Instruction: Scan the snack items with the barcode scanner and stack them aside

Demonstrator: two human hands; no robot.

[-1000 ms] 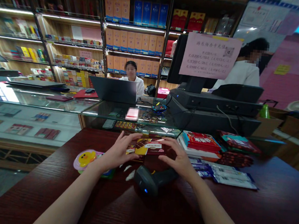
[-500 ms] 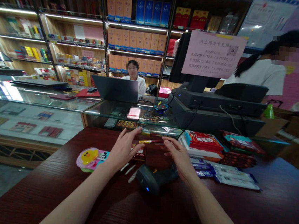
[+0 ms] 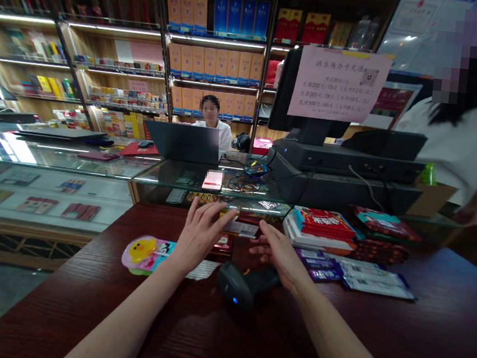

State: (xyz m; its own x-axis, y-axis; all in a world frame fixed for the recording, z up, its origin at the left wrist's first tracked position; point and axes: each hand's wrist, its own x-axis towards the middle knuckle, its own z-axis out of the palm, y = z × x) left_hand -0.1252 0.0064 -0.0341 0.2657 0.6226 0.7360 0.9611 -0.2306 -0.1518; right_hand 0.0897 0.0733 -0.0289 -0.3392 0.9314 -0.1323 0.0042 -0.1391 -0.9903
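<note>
A thin, flat pack [image 3: 245,228] with a barcode on its pale face and red and yellow along its edge is held up between both hands. My left hand [image 3: 199,237] pinches its left end near the thumb. Its right end meets the thumb and fingers of my right hand [image 3: 279,256]. Beneath them, a second dark red pack [image 3: 223,246] lies on the wooden counter, partly hidden. A black barcode scanner [image 3: 239,286] with a blue light rests nearer me. Beside my left wrist are a pink package with a yellow duck [image 3: 141,247] and a white paper strip [image 3: 203,270].
Purple wrappers [image 3: 318,265], silver-blue packets [image 3: 376,279] and stacked red boxes [image 3: 322,222] lie to the right. Behind stand a glass display case [image 3: 52,183], a monitor with a pink sign [image 3: 338,84] and a laptop [image 3: 185,142]. One person sits behind the laptop; another stands at right [image 3: 473,145].
The pack has been tilted from edge-on so that its barcode face shows. My hands have shifted only slightly. The person at right has come nearer and further right.
</note>
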